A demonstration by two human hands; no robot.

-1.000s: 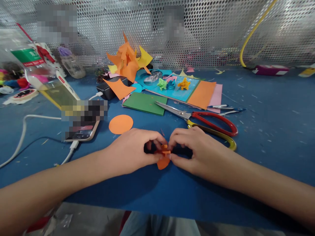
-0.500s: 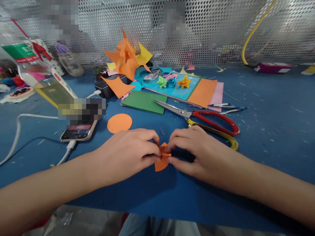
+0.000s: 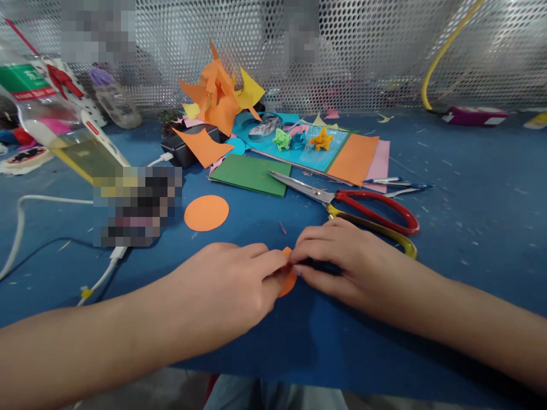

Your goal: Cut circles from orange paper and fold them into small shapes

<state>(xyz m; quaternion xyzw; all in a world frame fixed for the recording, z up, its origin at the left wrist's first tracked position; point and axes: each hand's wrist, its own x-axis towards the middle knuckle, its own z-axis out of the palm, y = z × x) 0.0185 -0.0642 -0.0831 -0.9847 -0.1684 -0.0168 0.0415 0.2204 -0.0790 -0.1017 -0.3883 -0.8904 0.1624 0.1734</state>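
Low over the blue table [image 3: 342, 353], both my hands pinch one small folded piece of orange paper [image 3: 289, 282]. My left hand [image 3: 239, 279] covers most of its left side, fingertips meeting near the fold. The fingers of my right hand [image 3: 329, 256] close on its right edge, thumb below. Just beyond my left hand lies a flat orange paper circle [image 3: 207, 213]. Behind my right hand rest open scissors [image 3: 327, 196] with one red and one yellow handle. How the paper is folded is mostly hidden by my fingers.
Green paper [image 3: 252, 173] and stacked coloured sheets [image 3: 354, 156] lie ahead, with small folded paper shapes [image 3: 321, 139] on top. Orange scraps [image 3: 217, 97] are heaped behind. At left are a tilted bottle [image 3: 72, 131], a blurred phone and a white cable [image 3: 100, 282]. A perforated metal screen [image 3: 367, 51] stands behind.
My left hand has shifted right and turned over the orange paper, its fingertips now against the right hand's. Less of the paper shows. The right hand has barely moved.
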